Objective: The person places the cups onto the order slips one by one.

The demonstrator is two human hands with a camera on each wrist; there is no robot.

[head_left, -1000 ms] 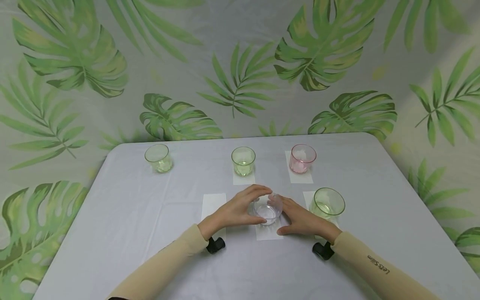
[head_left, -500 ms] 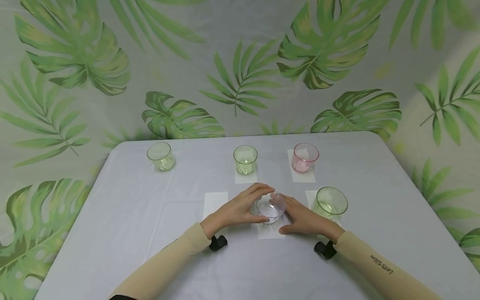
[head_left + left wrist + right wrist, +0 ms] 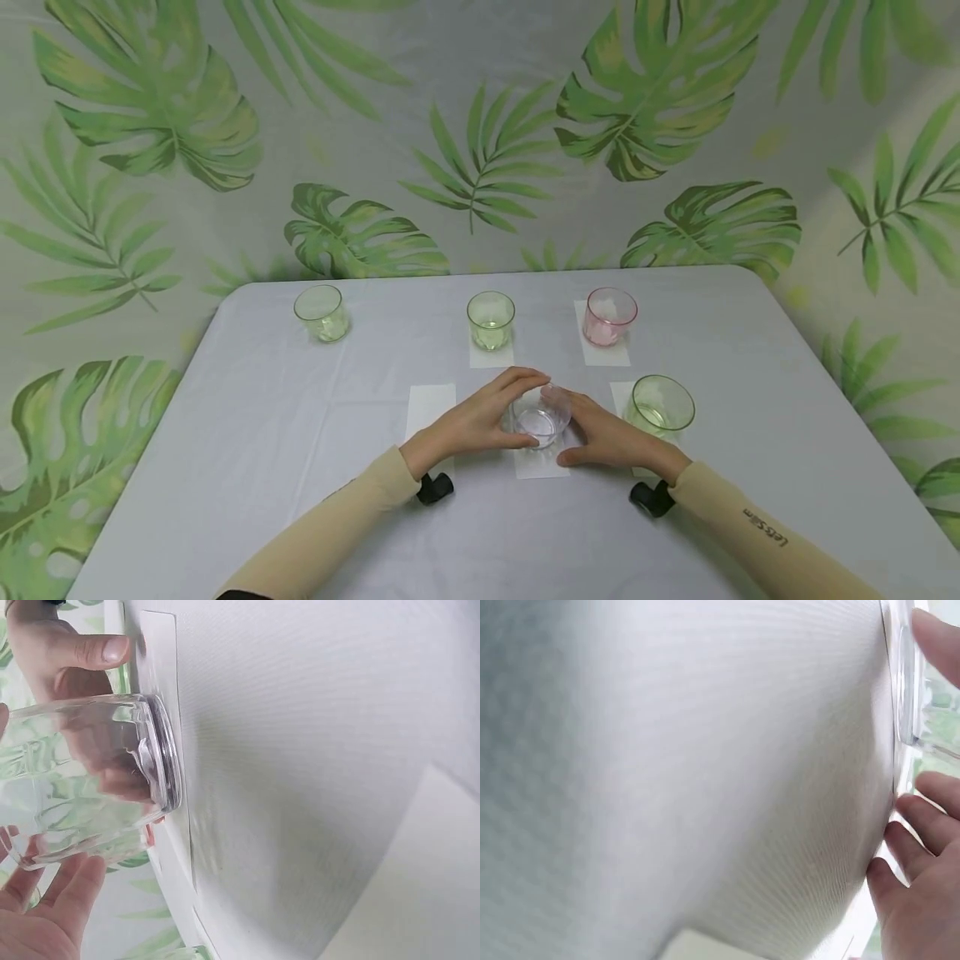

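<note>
A clear glass tumbler (image 3: pixel 542 421) stands upright at the white paper slip (image 3: pixel 543 467) in the middle of the table. My left hand (image 3: pixel 491 412) grips it from the left, thumb on the near side and fingers round the far side. On the other side, my right hand (image 3: pixel 607 433) has its fingers at the glass wall and its thumb held apart. Through the clear tumbler (image 3: pixel 97 765) in the left wrist view, the right hand's fingers show behind the wall. The right wrist view has the right hand's fingers (image 3: pixel 930 825) spread loosely near the glass base.
Behind stand a green-tinted glass (image 3: pixel 322 314) at far left, another green glass (image 3: pixel 491 321) at centre back, and a pink glass (image 3: pixel 610 318) on paper. A third green glass (image 3: pixel 662 404) stands close beside my right hand. A bare paper slip (image 3: pixel 431 404) lies by my left wrist.
</note>
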